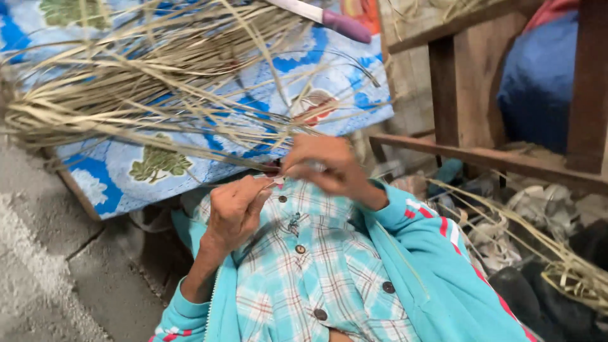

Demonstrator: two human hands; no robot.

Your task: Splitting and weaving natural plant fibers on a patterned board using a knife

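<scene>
Checked shirt (304, 266) w/ teal jacket sits nearest. Left hand (235, 209) & right hand (323, 166) both pinch shut on dried grass strips (145, 82), fanning up-left over blue patterned cloth (126, 171). Purple-handled knife (329, 18) up top.

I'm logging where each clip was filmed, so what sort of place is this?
Probably a home craft corner, on the floor: a bundle of dried straw strips, a rough wooden frame, a bare concrete floor, and both hands working one strip.

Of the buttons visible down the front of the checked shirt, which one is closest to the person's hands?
The topmost button, small and dark, just below the left hand and right hand. The other buttons sit lower down the checked shirt, farther from both hands.
</scene>
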